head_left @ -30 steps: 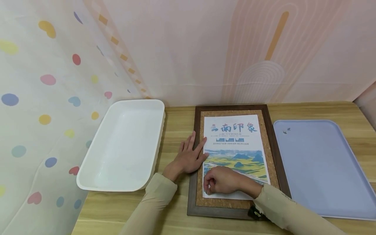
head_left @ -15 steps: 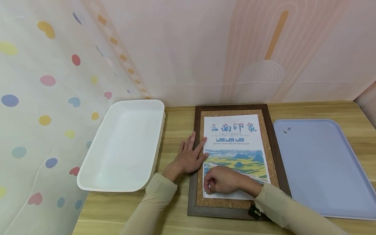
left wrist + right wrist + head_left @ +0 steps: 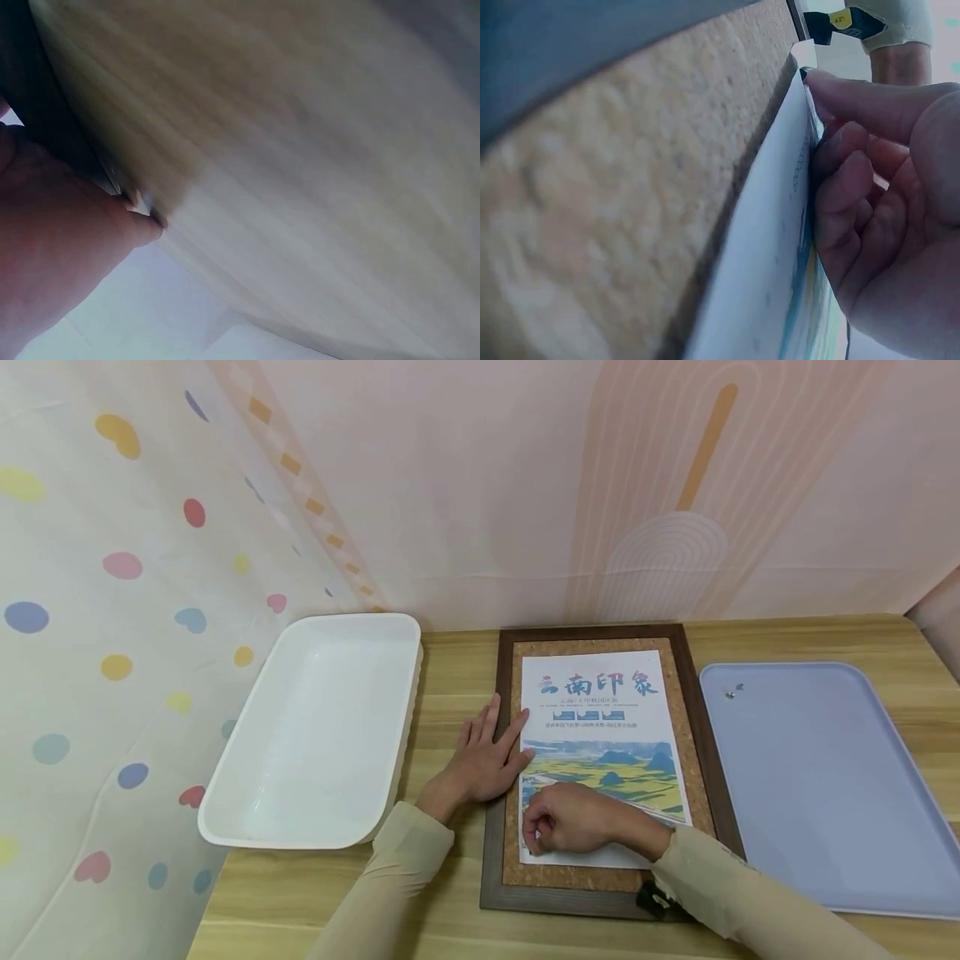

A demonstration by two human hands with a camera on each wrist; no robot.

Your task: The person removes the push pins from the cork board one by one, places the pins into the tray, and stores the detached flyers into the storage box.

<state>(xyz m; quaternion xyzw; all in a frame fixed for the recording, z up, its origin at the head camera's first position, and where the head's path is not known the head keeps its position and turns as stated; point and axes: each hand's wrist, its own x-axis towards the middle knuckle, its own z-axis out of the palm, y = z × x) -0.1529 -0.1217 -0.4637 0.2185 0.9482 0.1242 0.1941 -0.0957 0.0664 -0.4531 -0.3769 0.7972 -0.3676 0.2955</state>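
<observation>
Head view's showing two bare hands working over a printed poster (image 3: 600, 735), which is lying on a cork board (image 3: 577, 878) with a dark wooden frame (image 3: 517, 897). Poster's sitting roughly mid-board, with cork peeking out around it. Big blue characters are running across the top and a green and yellow landscape is filling the lower part.

Left hand (image 3: 480, 768) is spreading pretty wide, fingers fanning out. It's resting across the left side of the frame, with the thumb side reaching onto the poster's edge. Left wrist cam is coming out super blurry, so it isn't adding much.

Right hand (image 3: 566, 818) is sitting over the poster's lower left corner, fingers curling in toward the palm. Right wrist cam's giving a nicer look: the thumb tip is pressing against a small dark bit (image 3: 804, 73) right at the corner. I can't tell exactly what that bit is.

As for the surroundings, a white bin (image 3: 315, 735) is sitting on the wooden table (image 3: 262, 902) off to the left. A pale blue tray (image 3: 825, 793) is lying just beside the board on the right, and a couple of tiny shiny pieces (image 3: 731, 694) are resting near its far left corner.
</observation>
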